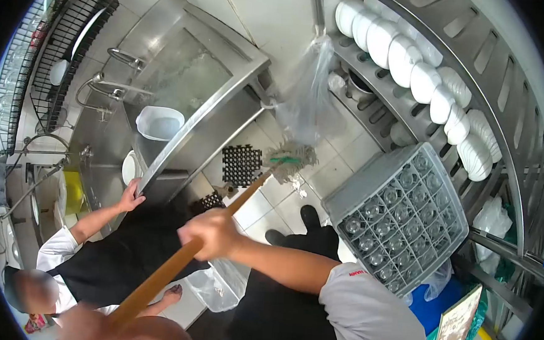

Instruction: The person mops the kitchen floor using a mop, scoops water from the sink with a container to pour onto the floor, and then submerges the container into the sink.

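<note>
A mop with a long wooden handle (159, 281) runs slantwise from the lower left up to its stringy grey head (290, 160), which rests on the tiled floor. My right hand (209, 236) is closed around the middle of the handle, arm stretched across from the right. Close to the camera, at the bottom edge, my left hand (131, 333) is wrapped round the upper part of the handle; it is blurred and partly cut off. A green piece (285, 160) shows where the handle meets the mop strings. Black perforated mats (242, 166) lie beside the mop head.
A co-worker in a dark apron (136, 249) stands at left, one hand (132, 196) at the steel sink's edge (207, 113). A grey glass rack (332, 202) stands right of my feet. Shelving (406, 106) holds white dishes. A clear plastic bag (308, 91) hangs above the mop head.
</note>
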{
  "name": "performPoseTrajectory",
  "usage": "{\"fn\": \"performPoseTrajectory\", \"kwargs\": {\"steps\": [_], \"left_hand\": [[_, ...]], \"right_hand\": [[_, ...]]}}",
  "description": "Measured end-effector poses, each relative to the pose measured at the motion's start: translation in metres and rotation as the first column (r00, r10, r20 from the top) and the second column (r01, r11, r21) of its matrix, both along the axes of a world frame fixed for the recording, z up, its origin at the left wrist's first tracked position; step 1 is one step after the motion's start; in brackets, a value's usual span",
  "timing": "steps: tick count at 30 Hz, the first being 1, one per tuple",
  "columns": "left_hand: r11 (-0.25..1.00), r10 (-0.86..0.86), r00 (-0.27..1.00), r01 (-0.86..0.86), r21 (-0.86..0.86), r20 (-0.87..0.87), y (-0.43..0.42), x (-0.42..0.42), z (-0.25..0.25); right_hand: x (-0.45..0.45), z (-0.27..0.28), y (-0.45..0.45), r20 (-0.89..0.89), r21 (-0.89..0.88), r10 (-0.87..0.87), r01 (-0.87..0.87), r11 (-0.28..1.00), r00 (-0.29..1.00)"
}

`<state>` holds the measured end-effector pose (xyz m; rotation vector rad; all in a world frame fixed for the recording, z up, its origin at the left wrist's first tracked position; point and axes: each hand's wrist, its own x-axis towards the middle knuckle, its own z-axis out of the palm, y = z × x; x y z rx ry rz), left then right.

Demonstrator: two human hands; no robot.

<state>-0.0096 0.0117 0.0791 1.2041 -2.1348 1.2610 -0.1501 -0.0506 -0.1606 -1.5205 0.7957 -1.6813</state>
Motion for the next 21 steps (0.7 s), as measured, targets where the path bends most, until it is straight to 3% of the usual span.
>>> {"fn": "performPoseTrajectory", "kwargs": {"steps": [1,2,4,5,6,7,8,9,10,11,12,14,15,16,18,19,20,21], "left_hand": [[0.967,-0.153,0.954,0.198,0.160,-0.260,-0.015,-0.015,-0.011],[0.876,-0.241,0.817,0.416,0.245,-0.524,-0.025,-0.026,-0.026],[0.543,-0.205,0.337,0.820,0.179,-0.919,-0.040,-0.035,-0.053],[0.376,-0.042,0.074,0.925,0.053,-0.996,-0.029,-0.034,-0.052],[0.481,-0.231,0.335,0.855,0.192,-0.913,-0.026,-0.005,-0.045],[0.618,-0.385,0.548,0.750,0.234,-0.742,-0.026,0.020,-0.036],[0.772,-0.360,0.788,0.552,0.315,-0.499,-0.015,0.040,-0.038],[0.885,-0.266,0.943,0.321,0.336,-0.201,-0.009,0.041,-0.031],[0.786,-0.300,0.840,0.486,0.382,-0.453,-0.013,0.031,-0.054],[0.669,-0.303,0.668,0.657,0.347,-0.679,-0.021,0.010,-0.074],[0.278,0.022,-0.072,0.959,-0.063,-0.997,-0.037,-0.036,-0.103],[0.593,-0.095,-0.078,0.796,-0.119,-0.992,-0.043,-0.042,-0.068],[0.566,-0.198,0.349,0.804,0.184,-0.916,-0.046,-0.019,-0.047],[0.560,-0.379,0.632,0.738,0.377,-0.676,-0.049,0.003,-0.027],[0.497,-0.343,0.780,0.623,0.604,-0.523,-0.041,0.006,-0.009],[0.480,-0.353,0.834,0.551,0.683,-0.425,-0.040,0.006,-0.004],[0.279,-0.150,0.481,0.859,0.430,-0.864,-0.041,-0.017,-0.041],[0.150,0.031,-0.083,0.986,-0.077,-0.996,-0.042,-0.041,-0.077]], "right_hand": [[0.005,-0.065,-0.009,0.031,0.097,0.085,-0.087,0.991,0.996],[0.008,-0.152,-0.021,-0.225,0.141,0.022,0.010,0.990,0.974],[0.012,-0.136,-0.036,-0.363,0.090,0.130,-0.104,0.991,0.923],[0.014,-0.099,-0.034,-0.286,0.127,0.189,-0.158,0.979,0.940],[0.015,-0.054,-0.029,-0.090,0.019,0.160,-0.159,0.987,0.983],[0.019,-0.022,-0.031,-0.128,-0.039,0.063,-0.069,0.997,0.990],[0.027,-0.007,-0.016,-0.146,-0.050,-0.007,-0.001,0.999,0.989],[0.032,-0.017,-0.009,-0.034,-0.028,-0.022,0.021,0.999,0.999],[0.032,-0.044,-0.030,0.066,-0.054,-0.048,0.051,0.997,0.997],[0.031,-0.129,-0.053,-0.057,-0.014,0.120,-0.121,0.993,0.991],[0.018,-0.145,-0.069,-0.291,0.076,0.200,-0.186,0.980,0.935],[0.024,-0.100,-0.073,-0.447,0.123,0.251,-0.219,0.968,0.859],[0.028,-0.064,-0.058,-0.243,0.060,0.237,-0.229,0.972,0.941],[0.021,-0.018,-0.042,-0.099,0.021,0.163,-0.162,0.987,0.982],[0.034,-0.002,-0.004,-0.180,0.026,0.054,-0.050,0.998,0.982],[0.030,-0.034,-0.011,-0.069,0.081,0.127,-0.122,0.989,0.989],[0.023,-0.086,-0.022,0.047,0.122,0.190,-0.194,0.973,0.981],[0.016,-0.132,-0.033,-0.263,0.195,0.115,-0.064,0.979,0.958]]}}
